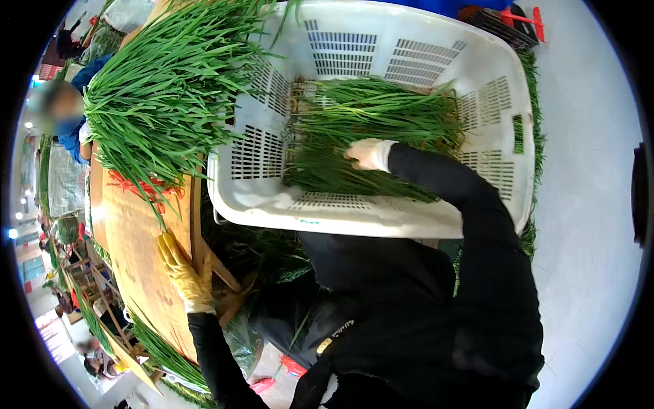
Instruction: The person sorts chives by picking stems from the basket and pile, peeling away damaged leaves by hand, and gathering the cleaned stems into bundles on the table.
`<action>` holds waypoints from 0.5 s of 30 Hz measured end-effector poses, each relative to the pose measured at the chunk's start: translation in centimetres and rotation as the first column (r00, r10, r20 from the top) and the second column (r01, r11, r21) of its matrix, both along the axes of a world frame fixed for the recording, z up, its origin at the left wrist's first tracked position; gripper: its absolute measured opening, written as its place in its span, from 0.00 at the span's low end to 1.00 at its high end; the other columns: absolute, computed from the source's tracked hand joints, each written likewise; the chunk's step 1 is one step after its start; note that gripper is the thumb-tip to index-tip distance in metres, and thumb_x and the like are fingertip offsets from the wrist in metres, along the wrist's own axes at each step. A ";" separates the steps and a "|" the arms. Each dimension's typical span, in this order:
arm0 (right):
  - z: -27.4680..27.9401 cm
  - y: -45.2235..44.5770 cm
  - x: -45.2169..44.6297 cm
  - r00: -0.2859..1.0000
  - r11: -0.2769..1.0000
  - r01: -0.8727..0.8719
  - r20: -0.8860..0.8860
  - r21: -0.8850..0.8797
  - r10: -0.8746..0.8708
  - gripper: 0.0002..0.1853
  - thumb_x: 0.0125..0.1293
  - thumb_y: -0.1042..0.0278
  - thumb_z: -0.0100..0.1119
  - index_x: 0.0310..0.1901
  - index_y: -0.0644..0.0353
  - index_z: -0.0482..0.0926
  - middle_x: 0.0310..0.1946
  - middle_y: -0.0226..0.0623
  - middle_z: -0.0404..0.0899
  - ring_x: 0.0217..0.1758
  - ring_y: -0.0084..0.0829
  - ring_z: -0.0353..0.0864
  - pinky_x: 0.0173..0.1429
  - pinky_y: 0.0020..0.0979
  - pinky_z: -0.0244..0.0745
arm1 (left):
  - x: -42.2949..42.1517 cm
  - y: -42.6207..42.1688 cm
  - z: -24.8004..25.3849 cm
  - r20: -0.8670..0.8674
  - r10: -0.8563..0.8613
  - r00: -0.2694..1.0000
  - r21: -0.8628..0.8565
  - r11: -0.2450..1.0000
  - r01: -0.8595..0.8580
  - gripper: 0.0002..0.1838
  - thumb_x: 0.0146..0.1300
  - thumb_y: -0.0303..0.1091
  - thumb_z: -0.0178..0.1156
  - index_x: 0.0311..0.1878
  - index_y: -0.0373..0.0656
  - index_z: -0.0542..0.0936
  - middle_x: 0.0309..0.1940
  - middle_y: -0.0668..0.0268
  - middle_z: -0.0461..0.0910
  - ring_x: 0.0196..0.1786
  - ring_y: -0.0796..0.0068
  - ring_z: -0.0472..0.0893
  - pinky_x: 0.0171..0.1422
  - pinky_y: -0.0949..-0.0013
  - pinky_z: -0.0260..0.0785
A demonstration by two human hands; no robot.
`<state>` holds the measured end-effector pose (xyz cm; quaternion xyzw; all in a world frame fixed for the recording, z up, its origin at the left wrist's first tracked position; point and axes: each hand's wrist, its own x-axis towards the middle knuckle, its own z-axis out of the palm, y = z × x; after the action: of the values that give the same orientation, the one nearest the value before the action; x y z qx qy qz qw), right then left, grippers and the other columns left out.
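Observation:
My left hand (182, 276), in a yellow glove, lies on the wooden table (136, 245) with its fingers stretched out, close to the tip of a green leaf. Inside the white plastic basket (340, 219), my right hand (368, 155), in a pale glove, rests over long garlic chives (381, 112). Its fingers look slightly bent and apart, with nothing plainly gripped. A big heap of garlic chives (170, 88) covers the far part of the table and hangs over the basket's left rim. Red ties (146, 184) lie on the table below that heap.
A person in blue (71, 140) is across the table on the left. More greens (167, 347) lie along the table's near side. Dark loose leaves (255, 252) sit under the basket. Pale floor (586, 204) runs along the right.

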<state>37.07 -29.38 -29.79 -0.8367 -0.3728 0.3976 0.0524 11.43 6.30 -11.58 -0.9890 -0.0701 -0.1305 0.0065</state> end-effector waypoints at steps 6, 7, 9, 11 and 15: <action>-7.4 8.4 9.7 0.884 0.967 0.253 0.397 0.035 -0.246 0.20 0.59 0.74 0.44 0.55 0.62 0.65 0.52 0.45 0.69 0.53 0.40 0.70 0.53 0.34 0.69 | 0.7 -0.1 -0.2 -0.042 0.063 0.997 -0.006 0.998 -0.063 0.45 0.50 0.52 0.60 0.66 0.40 0.51 0.64 0.51 0.52 0.66 0.49 0.51 0.68 0.54 0.45; -9.5 8.8 10.6 0.809 0.949 0.316 0.514 0.026 -0.283 0.19 0.60 0.76 0.42 0.55 0.61 0.66 0.51 0.42 0.70 0.55 0.38 0.70 0.54 0.33 0.68 | 1.0 -0.5 0.1 -0.057 0.094 0.994 -0.028 0.995 -0.096 0.45 0.50 0.52 0.60 0.66 0.40 0.51 0.64 0.51 0.52 0.66 0.49 0.51 0.68 0.54 0.45; -9.8 8.4 11.0 0.824 0.921 0.355 0.520 -0.162 -0.227 0.14 0.62 0.74 0.44 0.49 0.58 0.72 0.47 0.38 0.74 0.48 0.37 0.74 0.45 0.36 0.72 | 1.1 -0.7 0.2 -0.075 0.143 0.987 -0.068 0.987 -0.148 0.46 0.49 0.51 0.61 0.66 0.40 0.52 0.64 0.51 0.51 0.67 0.48 0.51 0.68 0.53 0.44; -8.7 8.4 12.4 0.927 0.901 0.261 0.350 -0.347 -0.134 0.10 0.63 0.72 0.46 0.42 0.56 0.76 0.41 0.37 0.76 0.41 0.37 0.76 0.39 0.38 0.72 | 1.2 -0.5 0.2 -0.094 0.148 0.984 -0.112 0.981 -0.159 0.45 0.49 0.48 0.62 0.66 0.40 0.51 0.65 0.51 0.50 0.67 0.50 0.50 0.69 0.54 0.42; -6.6 10.0 14.5 0.984 0.988 0.149 0.106 -0.042 -0.144 0.11 0.61 0.63 0.51 0.40 0.60 0.77 0.39 0.38 0.77 0.41 0.38 0.76 0.44 0.37 0.70 | 1.4 -0.6 0.3 -0.129 0.177 0.976 -0.158 0.968 -0.196 0.45 0.50 0.46 0.62 0.67 0.40 0.50 0.66 0.52 0.49 0.68 0.53 0.48 0.69 0.55 0.40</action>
<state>51.61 -19.43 -36.42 -0.8823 -0.3024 0.3583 0.0417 12.81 5.70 -11.27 -0.9807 -0.1733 -0.0662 -0.0615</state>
